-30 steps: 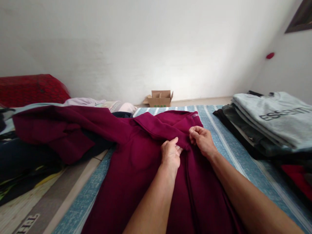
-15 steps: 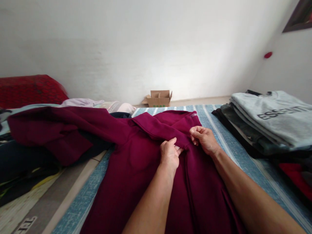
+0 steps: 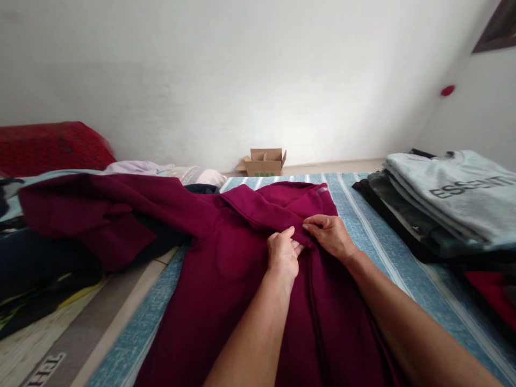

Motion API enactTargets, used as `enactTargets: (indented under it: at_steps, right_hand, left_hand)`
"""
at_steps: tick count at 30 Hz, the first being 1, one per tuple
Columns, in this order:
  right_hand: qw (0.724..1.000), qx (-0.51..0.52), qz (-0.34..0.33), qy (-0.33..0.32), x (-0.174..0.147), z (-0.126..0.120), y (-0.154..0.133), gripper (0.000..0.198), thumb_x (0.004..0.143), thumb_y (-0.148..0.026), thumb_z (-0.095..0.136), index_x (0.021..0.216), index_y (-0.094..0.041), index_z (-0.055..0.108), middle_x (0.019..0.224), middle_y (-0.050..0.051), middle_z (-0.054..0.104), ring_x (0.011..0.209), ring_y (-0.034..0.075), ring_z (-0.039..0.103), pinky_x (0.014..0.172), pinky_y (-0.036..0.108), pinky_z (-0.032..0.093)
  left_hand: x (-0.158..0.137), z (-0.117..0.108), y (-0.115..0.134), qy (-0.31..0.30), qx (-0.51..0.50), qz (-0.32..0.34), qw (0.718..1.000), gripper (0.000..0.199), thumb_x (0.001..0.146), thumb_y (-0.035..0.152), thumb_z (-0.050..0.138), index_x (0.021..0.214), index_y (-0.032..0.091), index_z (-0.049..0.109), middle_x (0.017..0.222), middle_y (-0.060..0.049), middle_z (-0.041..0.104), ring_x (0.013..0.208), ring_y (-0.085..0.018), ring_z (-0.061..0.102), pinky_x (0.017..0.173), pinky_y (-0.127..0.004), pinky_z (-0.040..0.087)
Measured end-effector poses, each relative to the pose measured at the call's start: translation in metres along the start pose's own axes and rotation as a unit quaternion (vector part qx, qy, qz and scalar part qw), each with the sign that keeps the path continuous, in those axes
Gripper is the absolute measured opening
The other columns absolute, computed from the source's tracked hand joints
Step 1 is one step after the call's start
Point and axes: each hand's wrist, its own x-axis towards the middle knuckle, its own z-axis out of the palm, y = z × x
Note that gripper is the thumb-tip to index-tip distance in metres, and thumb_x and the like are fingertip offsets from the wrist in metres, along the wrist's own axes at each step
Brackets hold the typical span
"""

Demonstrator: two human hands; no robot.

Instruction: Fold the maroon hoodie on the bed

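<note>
A maroon sweatshirt point(image 3: 226, 279) lies spread in front of me, one sleeve point(image 3: 153, 199) stretched out to the left over other clothes. Another part, which looks like the second sleeve point(image 3: 262, 208), is folded across its upper right side. My left hand point(image 3: 284, 251) has its fingers tucked under the edge of this fold, thumb on top. Just to the right, my right hand point(image 3: 330, 236) pinches the same fold between thumb and fingers. The fingertips of both hands are partly hidden by cloth.
On the right stands a stack of folded clothes with a grey sweatshirt point(image 3: 475, 188) on top. Several dark garments point(image 3: 44, 263) are heaped at the left. A cardboard box point(image 3: 265, 162) sits by the wall, beyond the blue striped sheet point(image 3: 358, 215).
My right hand has moved slightly left and down onto the fold and now pinches it. My left hand stays at the fold. The view has shifted slightly.
</note>
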Motion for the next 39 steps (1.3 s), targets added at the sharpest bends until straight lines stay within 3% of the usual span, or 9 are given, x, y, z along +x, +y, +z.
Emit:
enactTargets:
  at_steps: [6,10,12,14,18,22,27,32,39]
  right_hand:
    - [0.996,-0.088,-0.032,0.002,0.000,0.000,-0.006,0.018,0.080,-0.028,0.053,0.073,-0.020,0.068,0.067,0.002,0.067,0.063,0.016,0.059,0.057,0.025,0.040]
    - [0.988,-0.151,-0.028,0.028,-0.001,0.004,-0.008,0.019,0.081,-0.026,0.050,0.069,-0.021,0.063,0.062,0.001,0.062,0.060,0.015,0.056,0.057,0.025,0.038]
    - [0.994,-0.101,-0.010,0.039,0.000,0.005,-0.008,0.018,0.081,-0.029,0.050,0.068,-0.020,0.060,0.060,0.000,0.058,0.056,0.013,0.052,0.054,0.024,0.037]
    - [0.998,0.019,0.030,0.052,0.001,0.003,-0.005,0.019,0.080,-0.033,0.052,0.067,-0.020,0.056,0.055,-0.002,0.054,0.049,0.012,0.048,0.048,0.023,0.035]
    - [0.967,0.224,0.099,0.071,0.003,-0.008,0.001,0.026,0.075,-0.041,0.059,0.063,-0.020,0.050,0.048,-0.005,0.048,0.040,0.008,0.041,0.040,0.021,0.030]
    - [0.958,0.268,0.104,0.018,0.002,-0.021,0.006,0.028,0.072,-0.042,0.064,0.063,-0.019,0.051,0.048,-0.005,0.050,0.039,0.007,0.041,0.039,0.020,0.030]
    - [0.960,0.245,0.114,-0.066,0.000,-0.032,0.010,0.029,0.073,-0.042,0.064,0.063,-0.017,0.054,0.050,-0.005,0.051,0.038,0.006,0.041,0.038,0.020,0.028]
    - [0.967,0.201,0.121,-0.095,0.000,-0.035,0.007,0.027,0.072,-0.040,0.065,0.063,-0.017,0.054,0.049,-0.005,0.050,0.040,0.006,0.040,0.039,0.019,0.029]
    - [0.971,0.163,0.129,-0.114,-0.001,-0.032,0.006,0.027,0.070,-0.041,0.065,0.067,-0.015,0.061,0.048,-0.005,0.051,0.042,0.006,0.042,0.040,0.019,0.033]
  left_hand:
    - [0.002,-0.001,-0.001,0.018,0.017,-0.009,1.000,0.013,0.070,0.006,0.054,0.067,0.016,0.047,0.046,0.001,0.054,0.044,-0.014,0.056,0.053,-0.028,0.049]
    - [0.002,-0.002,-0.001,0.010,0.021,-0.011,1.000,0.012,0.069,0.007,0.055,0.067,0.015,0.048,0.050,-0.001,0.057,0.046,-0.014,0.057,0.054,-0.028,0.049]
    - [0.001,-0.002,-0.001,0.004,0.014,-0.009,1.000,0.010,0.069,0.006,0.054,0.069,0.014,0.050,0.056,-0.003,0.061,0.049,-0.014,0.060,0.056,-0.028,0.050]
    - [0.001,-0.001,-0.001,-0.005,0.005,-0.005,1.000,0.009,0.069,0.006,0.054,0.073,0.013,0.052,0.062,-0.006,0.065,0.053,-0.015,0.062,0.058,-0.029,0.051]
    - [0.003,-0.001,0.000,0.000,0.009,-0.009,1.000,0.008,0.070,0.007,0.053,0.075,0.013,0.053,0.066,-0.007,0.066,0.056,-0.017,0.063,0.058,-0.032,0.052]
    - [0.000,0.002,0.001,0.013,0.029,-0.014,0.999,0.008,0.070,0.009,0.058,0.073,0.013,0.052,0.063,-0.007,0.065,0.056,-0.019,0.063,0.055,-0.033,0.053]
    - [-0.008,0.006,0.001,0.002,0.095,-0.014,0.995,0.026,0.061,0.004,0.069,0.065,0.015,0.046,0.057,-0.002,0.061,0.049,-0.016,0.059,0.052,-0.032,0.053]
    - [-0.007,0.004,-0.001,-0.011,0.118,-0.029,0.993,0.030,0.061,0.000,0.063,0.064,0.018,0.039,0.053,-0.001,0.058,0.047,-0.017,0.059,0.048,-0.031,0.050]
    - [-0.003,0.000,-0.002,-0.048,0.094,-0.050,0.993,0.019,0.062,0.001,0.058,0.066,0.015,0.046,0.054,-0.002,0.058,0.046,-0.015,0.058,0.050,-0.030,0.049]
